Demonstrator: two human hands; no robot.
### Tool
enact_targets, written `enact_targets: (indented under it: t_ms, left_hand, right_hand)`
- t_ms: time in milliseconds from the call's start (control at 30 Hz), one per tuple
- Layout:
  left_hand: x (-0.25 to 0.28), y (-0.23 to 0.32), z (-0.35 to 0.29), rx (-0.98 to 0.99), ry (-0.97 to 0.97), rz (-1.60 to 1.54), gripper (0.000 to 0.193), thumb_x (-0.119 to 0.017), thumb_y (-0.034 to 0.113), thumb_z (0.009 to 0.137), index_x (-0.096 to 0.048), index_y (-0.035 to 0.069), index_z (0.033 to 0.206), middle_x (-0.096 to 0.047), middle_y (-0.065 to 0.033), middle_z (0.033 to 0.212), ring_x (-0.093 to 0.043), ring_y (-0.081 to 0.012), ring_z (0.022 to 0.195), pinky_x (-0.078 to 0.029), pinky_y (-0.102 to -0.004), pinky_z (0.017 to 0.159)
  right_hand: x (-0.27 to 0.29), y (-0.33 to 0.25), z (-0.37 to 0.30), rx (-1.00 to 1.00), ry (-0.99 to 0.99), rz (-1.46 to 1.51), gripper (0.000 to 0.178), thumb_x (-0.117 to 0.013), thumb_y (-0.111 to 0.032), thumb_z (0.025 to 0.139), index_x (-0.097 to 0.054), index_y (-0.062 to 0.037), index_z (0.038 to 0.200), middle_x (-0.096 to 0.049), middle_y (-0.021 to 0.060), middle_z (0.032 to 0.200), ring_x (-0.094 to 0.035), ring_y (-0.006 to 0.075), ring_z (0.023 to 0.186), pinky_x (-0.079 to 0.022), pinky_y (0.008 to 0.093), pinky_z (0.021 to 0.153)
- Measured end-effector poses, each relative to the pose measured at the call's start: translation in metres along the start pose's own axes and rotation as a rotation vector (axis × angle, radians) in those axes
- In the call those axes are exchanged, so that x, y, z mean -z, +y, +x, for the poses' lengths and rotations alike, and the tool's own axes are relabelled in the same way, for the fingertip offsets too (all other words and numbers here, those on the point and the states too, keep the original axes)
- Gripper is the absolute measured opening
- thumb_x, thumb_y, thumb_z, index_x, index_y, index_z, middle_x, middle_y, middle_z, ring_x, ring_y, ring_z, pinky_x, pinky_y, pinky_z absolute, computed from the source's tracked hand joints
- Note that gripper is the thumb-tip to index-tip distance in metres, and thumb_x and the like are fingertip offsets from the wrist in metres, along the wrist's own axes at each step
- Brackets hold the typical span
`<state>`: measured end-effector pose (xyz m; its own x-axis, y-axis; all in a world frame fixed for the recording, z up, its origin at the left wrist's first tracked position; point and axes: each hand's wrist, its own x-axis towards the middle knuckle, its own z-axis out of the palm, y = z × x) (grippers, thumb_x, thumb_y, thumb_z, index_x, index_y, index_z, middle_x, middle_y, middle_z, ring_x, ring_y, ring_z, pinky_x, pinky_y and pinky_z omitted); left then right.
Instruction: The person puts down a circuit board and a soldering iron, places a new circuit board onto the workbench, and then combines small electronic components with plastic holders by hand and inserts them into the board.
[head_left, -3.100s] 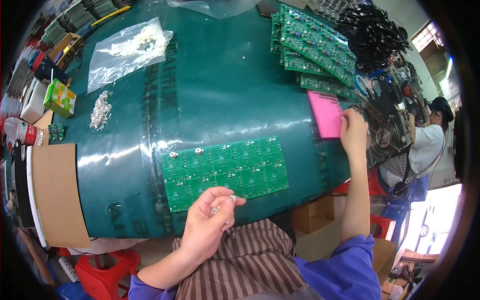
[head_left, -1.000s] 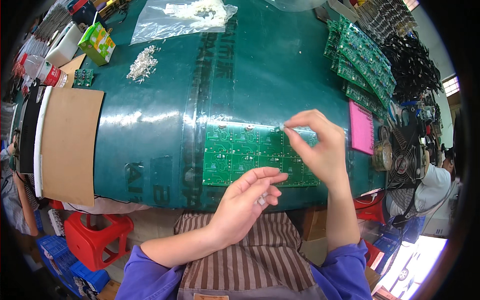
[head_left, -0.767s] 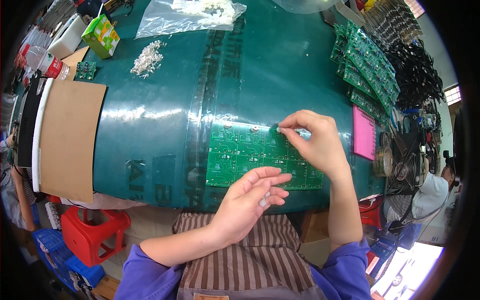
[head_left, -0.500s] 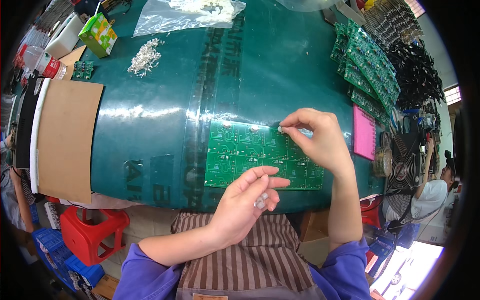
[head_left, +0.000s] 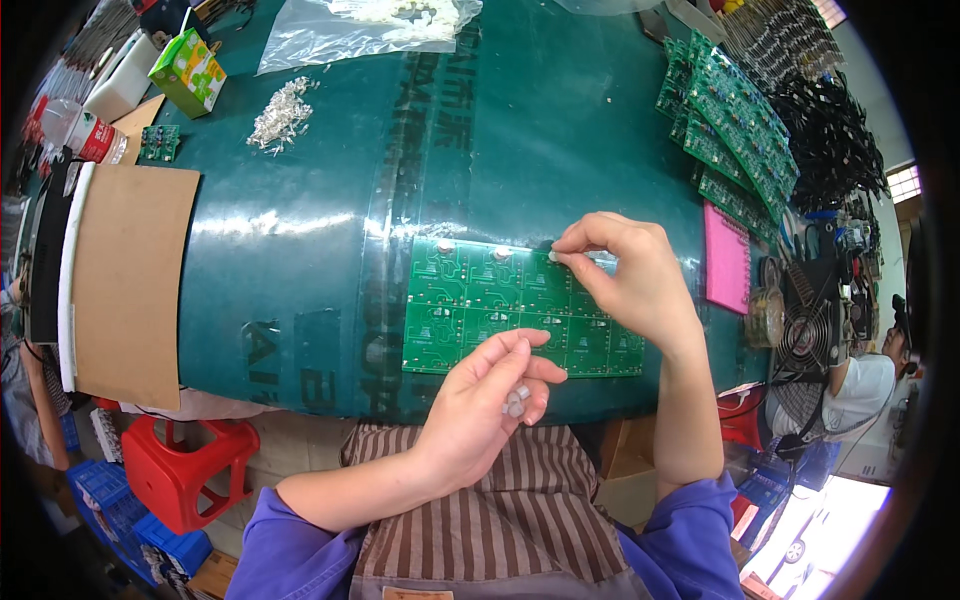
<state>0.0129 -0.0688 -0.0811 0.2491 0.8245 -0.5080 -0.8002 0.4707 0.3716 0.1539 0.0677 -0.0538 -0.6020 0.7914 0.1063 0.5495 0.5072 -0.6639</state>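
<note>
A green circuit board panel point(head_left: 440, 340) lies flat on the table in front of me, divided into several identical sections. Two small white parts stand along its far edge, toward the left. Between thumb and index finger, my right hand point(head_left: 625, 275) pinches a small white component point(head_left: 554, 256) at the panel's far edge. My left hand point(head_left: 480, 390) hovers over the near edge, palm turned up. Several small whitish plastic components point(head_left: 516, 401) are cupped in its curled fingers.
White pieces lie heaped point(head_left: 283, 116) on the green table point(head_left: 290, 270), below a clear plastic bag point(head_left: 350, 40). Populated circuit boards point(head_left: 735, 130) are stacked at the far right beside a pink notebook point(head_left: 727, 258). Left are brown cardboard point(head_left: 135, 280) and a drink carton point(head_left: 190, 75).
My right hand keeps its pinch on the white component, now closer against the panel's far edge. The left thumb has shifted over the cupped pieces. The whole view has drifted slightly.
</note>
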Motion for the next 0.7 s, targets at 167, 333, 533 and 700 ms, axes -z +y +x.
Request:
enact_targets:
  t_ms: [167, 333, 533, 700]
  left_hand:
    - [0.000, -0.001, 0.000, 0.003, -0.010, -0.021, 0.023, -0.041, 0.023, 0.098, -0.051, 0.004, 0.107, -0.061, -0.0078, 0.083, -0.050, -0.0102, 0.065, -0.040, -0.0251, 0.058]
    - [0.000, 0.000, 0.000, 0.016, -0.001, -0.032, 0.024, -0.040, 0.024, 0.098, -0.051, 0.003, 0.104, -0.060, -0.0084, 0.083, -0.049, -0.0109, 0.065, -0.040, -0.0253, 0.059]
    - [-0.001, 0.002, -0.001, 0.009, -0.009, -0.058, 0.021, -0.041, 0.017, 0.096, -0.050, 0.001, 0.107, -0.060, -0.0115, 0.088, -0.049, -0.0125, 0.068, -0.040, -0.0257, 0.060]
    - [0.001, 0.001, 0.000, 0.003, -0.030, -0.065, 0.021, -0.042, 0.015, 0.096, -0.050, 0.002, 0.109, -0.060, -0.0130, 0.094, -0.050, -0.0128, 0.069, -0.041, -0.0255, 0.061]
  right_hand:
    - [-0.008, 0.003, -0.005, 0.032, 0.091, 0.009, 0.006, -0.062, 0.001, 0.075, -0.060, 0.0020, 0.080, -0.063, 0.0142, 0.079, -0.064, 0.0288, 0.075, -0.050, 0.0343, 0.066]
    - [-0.011, 0.006, -0.007, 0.077, 0.125, 0.007, 0.006, -0.061, 0.003, 0.075, -0.058, 0.0020, 0.080, -0.062, 0.0142, 0.079, -0.062, 0.0301, 0.075, -0.049, 0.0350, 0.066]
    - [-0.014, 0.006, -0.009, 0.095, 0.137, 0.008, 0.008, -0.061, 0.004, 0.075, -0.056, 0.0013, 0.080, -0.061, 0.0133, 0.078, -0.061, 0.0304, 0.075, -0.048, 0.0361, 0.065]
    - [-0.020, 0.007, -0.013, 0.099, 0.177, 0.000, 0.009, -0.061, 0.004, 0.074, -0.056, 0.0002, 0.080, -0.061, 0.0121, 0.078, -0.061, 0.0294, 0.076, -0.049, 0.0357, 0.065]
